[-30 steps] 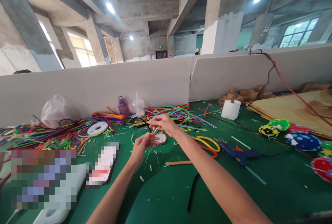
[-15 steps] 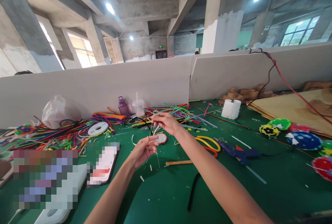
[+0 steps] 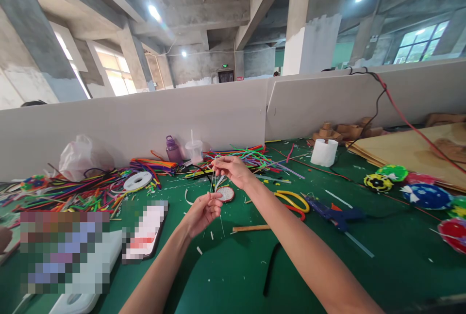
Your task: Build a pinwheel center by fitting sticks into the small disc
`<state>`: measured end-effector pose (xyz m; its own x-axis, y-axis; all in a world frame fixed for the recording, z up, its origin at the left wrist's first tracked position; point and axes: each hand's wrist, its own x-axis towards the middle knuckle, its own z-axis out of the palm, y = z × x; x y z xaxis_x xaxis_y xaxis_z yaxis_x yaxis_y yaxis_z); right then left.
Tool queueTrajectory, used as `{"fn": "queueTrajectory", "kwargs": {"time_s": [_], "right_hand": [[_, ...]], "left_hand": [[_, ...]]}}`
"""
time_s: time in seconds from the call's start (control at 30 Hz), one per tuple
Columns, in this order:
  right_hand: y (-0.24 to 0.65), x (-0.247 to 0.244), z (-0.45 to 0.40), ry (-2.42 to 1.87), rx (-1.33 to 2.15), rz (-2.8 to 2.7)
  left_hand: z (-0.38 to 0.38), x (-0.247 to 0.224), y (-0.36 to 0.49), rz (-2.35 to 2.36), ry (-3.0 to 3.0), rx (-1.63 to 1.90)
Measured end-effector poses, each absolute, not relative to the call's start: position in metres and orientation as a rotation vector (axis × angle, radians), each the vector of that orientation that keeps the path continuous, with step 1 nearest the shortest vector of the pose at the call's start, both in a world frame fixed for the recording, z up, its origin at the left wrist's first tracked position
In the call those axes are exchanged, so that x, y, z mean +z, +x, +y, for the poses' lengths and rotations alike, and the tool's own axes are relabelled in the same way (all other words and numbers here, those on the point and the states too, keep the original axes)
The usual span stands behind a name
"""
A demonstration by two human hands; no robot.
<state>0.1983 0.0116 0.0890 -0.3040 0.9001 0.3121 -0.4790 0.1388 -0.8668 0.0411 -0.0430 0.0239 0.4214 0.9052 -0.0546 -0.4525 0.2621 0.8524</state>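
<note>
My left hand [image 3: 204, 213] is closed in a pinch on a thin clear thread [image 3: 223, 226], whose loose end hangs below the fingers toward the table. Higher up and a little to the right, my right hand [image 3: 233, 171] pinches the same fine thread between thumb and fingertips. The line runs nearly upright between both hands and is hard to make out. Just behind my left fingertips lies a round white disc [image 3: 227, 194] with a red rim, flat on the table. Pale strips lie by the disc, partly hidden by my hands.
Pipe cleaners [image 3: 251, 158] are heaped behind my hands, more to the left. A white spool [image 3: 137, 180], a phone [image 3: 147, 231], a purple bottle [image 3: 174, 150] and a cup [image 3: 194, 151] stand or lie around. Rightward are scissors [image 3: 296, 199], a blue glue gun [image 3: 333, 214] and a wooden stick [image 3: 251, 228].
Both hands stay almost where they were, still pinching the thread. My left hand has shifted very slightly, and the right hand has hardly moved.
</note>
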Motion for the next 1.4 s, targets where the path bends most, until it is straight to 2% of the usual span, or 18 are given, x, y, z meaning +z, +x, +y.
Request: {"fn": "queueTrajectory", "kwargs": {"time_s": [1.4], "right_hand": [[0.208, 0.1, 0.005, -0.436, 1.422, -1.392]], "left_hand": [[-0.042, 0.02, 0.039, 0.515, 1.017, 0.957]]}}
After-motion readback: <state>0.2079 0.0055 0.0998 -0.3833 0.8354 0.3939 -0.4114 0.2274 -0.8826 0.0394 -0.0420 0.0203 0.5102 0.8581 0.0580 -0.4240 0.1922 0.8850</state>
